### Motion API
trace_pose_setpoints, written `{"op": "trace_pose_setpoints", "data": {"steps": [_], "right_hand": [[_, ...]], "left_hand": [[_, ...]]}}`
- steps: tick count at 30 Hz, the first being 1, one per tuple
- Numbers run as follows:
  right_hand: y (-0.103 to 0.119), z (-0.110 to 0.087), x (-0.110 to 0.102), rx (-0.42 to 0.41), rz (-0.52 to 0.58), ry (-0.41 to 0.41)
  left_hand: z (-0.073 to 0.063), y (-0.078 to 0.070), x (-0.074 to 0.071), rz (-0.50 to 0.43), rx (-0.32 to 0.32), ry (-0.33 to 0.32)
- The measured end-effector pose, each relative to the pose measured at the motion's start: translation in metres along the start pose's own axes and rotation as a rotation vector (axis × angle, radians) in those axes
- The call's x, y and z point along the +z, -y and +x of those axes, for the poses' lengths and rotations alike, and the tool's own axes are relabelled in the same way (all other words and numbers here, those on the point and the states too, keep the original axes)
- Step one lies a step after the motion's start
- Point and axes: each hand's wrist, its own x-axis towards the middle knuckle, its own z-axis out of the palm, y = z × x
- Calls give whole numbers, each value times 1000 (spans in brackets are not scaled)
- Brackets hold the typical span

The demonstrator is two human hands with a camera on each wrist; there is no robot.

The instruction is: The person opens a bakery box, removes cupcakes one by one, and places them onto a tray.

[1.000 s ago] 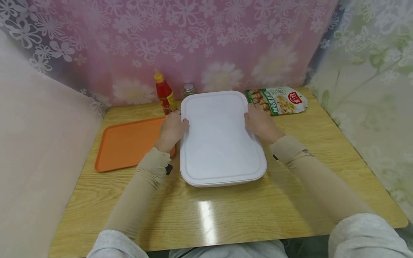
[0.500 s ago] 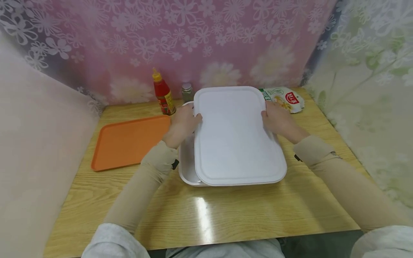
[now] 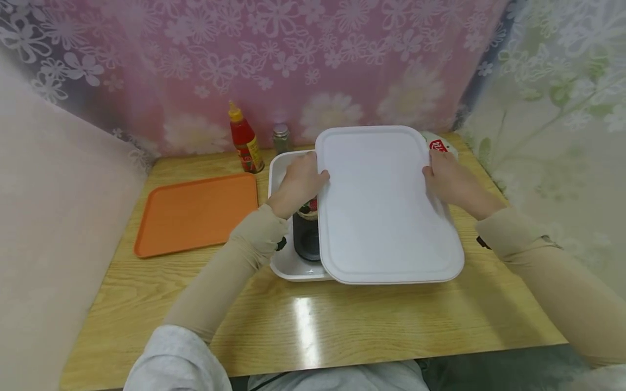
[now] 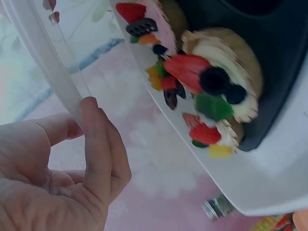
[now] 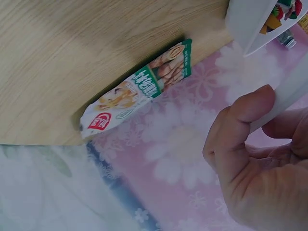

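My left hand [image 3: 299, 182] and right hand [image 3: 455, 182] pinch opposite long edges of a white plastic lid [image 3: 386, 206], thumbs on top. The lid is raised and shifted right of its white storage box [image 3: 279, 266], covering the box's right part in the head view. Inside the uncovered left part lies a dark muffin pan [image 3: 307, 239]. The left wrist view shows several fruit-topped pastries [image 4: 216, 72] in it, with strawberry and dark berry toppings. In the right wrist view, fingers of the right hand [image 5: 260, 163] curl around the lid's edge [image 5: 288, 94].
An orange tray [image 3: 195, 217] lies left of the box. Behind stand a red sauce bottle with yellow cap [image 3: 246, 144] and a small glass jar [image 3: 281, 140]. A food packet [image 5: 137, 89] lies at the back right, partly hidden by the lid in the head view.
Both hands have lifted the lid off the box and carried it right. The box's left part, with the muffin pan and pastries, has come into view; the packet is now more covered.
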Motion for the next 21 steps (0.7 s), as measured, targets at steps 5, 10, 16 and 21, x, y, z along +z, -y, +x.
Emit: {"op": "trace_pose_setpoints", "data": {"steps": [5, 10, 16, 21], "right_hand": [[-22, -9, -6, -14, -7, -11], [-41, -17, -11, -20, 0, -24], [-60, -29, -20, 13, -9, 10], [-73, -41, -27, 60, -34, 21]], "left_hand": [[8, -14, 9, -25, 35, 46], [11, -30, 17, -66, 63, 97], [12, -45, 26, -129, 92, 156], [15, -57, 35, -109, 90, 204]]}}
